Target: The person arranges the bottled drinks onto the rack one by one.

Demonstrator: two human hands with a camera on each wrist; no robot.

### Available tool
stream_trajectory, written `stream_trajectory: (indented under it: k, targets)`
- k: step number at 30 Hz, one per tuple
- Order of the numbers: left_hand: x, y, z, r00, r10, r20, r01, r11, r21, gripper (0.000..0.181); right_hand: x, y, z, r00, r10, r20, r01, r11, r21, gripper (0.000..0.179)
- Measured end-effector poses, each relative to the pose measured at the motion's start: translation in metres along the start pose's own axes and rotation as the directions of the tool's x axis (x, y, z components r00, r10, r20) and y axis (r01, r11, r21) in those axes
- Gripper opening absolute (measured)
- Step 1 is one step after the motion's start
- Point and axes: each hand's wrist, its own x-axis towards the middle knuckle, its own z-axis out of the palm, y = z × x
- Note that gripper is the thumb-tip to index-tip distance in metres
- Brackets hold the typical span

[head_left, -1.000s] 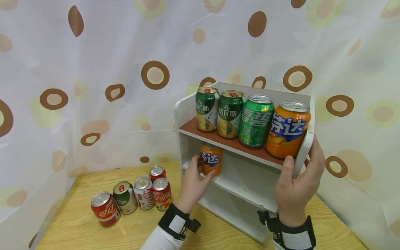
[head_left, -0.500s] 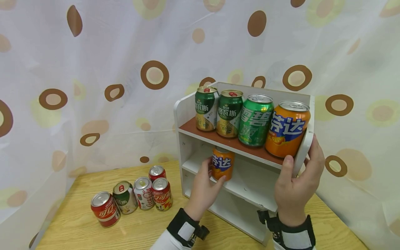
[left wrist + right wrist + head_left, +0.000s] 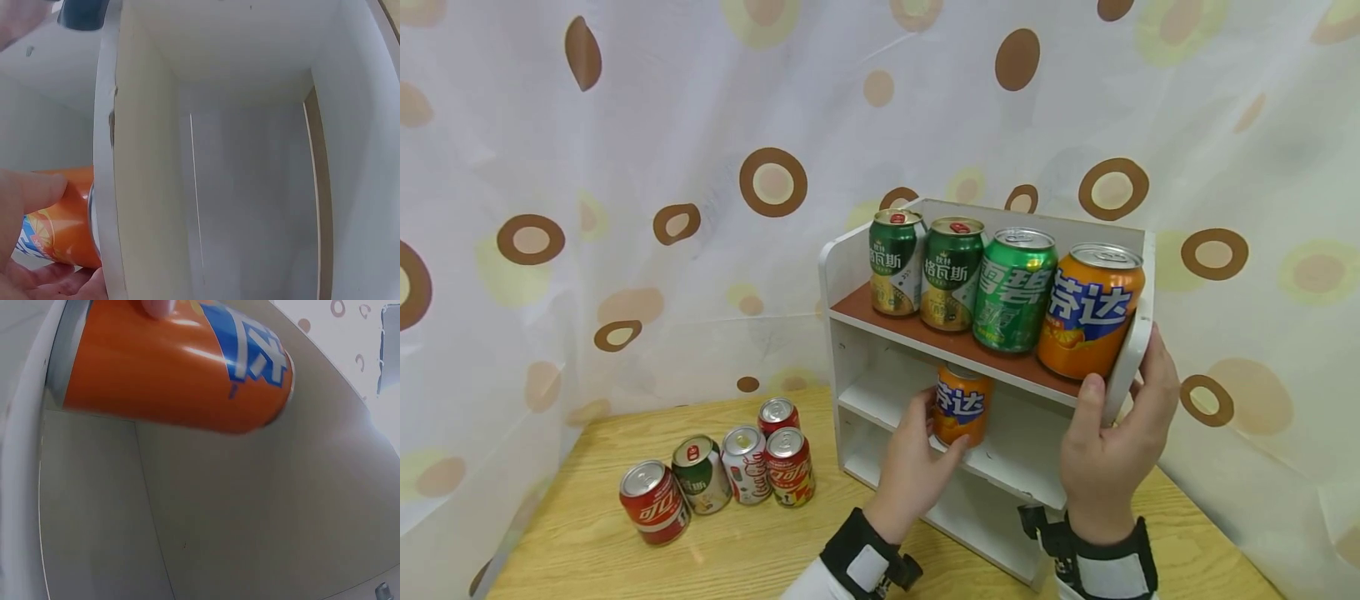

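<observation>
One orange can (image 3: 964,408) stands at the middle shelf (image 3: 874,395) of one white rack (image 3: 829,287), close to the front edge; I cannot tell whether its base touches. The left hand (image 3: 916,467) grips it, fingers curled round its left side and thumb on the near side. The right hand (image 3: 1112,442) clasps the right side panel (image 3: 1131,362), fingers outside and thumb at the front, the thumb tip just beside the second orange can (image 3: 1090,312).

That can ends a row of four on the top shelf (image 3: 856,304): from the left, two green-and-gold cans (image 3: 951,275), one bright green can (image 3: 1015,290) and the orange one. Left of the rack, five more stand on the wooden table (image 3: 730,550): three red cans (image 3: 655,508), one white-and-red can (image 3: 746,467), one dark green-and-cream can (image 3: 702,475). Two black wristbands (image 3: 850,542) show, one per arm. A spotted curtain (image 3: 700,100) hangs at the far side.
</observation>
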Motion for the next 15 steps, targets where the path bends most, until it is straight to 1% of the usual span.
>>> stream_trajectory:
  k: [4, 7, 15]
  targets:
    - [-0.001, 0.006, 0.004, 0.999, -0.013, 0.046, 0.014, 1.0, -0.02, 0.066, 0.0, 0.0, 0.0, 1.0, -0.002, -0.001, 0.002, 1.0, 0.002, 0.054]
    - [-0.002, 0.008, 0.008, 0.998, -0.006, 0.07, 0.008, 1.0, -0.016, 0.067, 0.0, 0.001, 0.0, 1.0, -0.002, -0.001, 0.002, 1.0, 0.001, 0.054]
    - [-0.002, 0.011, 0.014, 0.995, 0.022, 0.102, -0.025, 0.999, 0.026, 0.066, 0.0, 0.004, 0.0, 1.0, -0.006, 0.009, 0.006, 1.0, -0.001, 0.054]
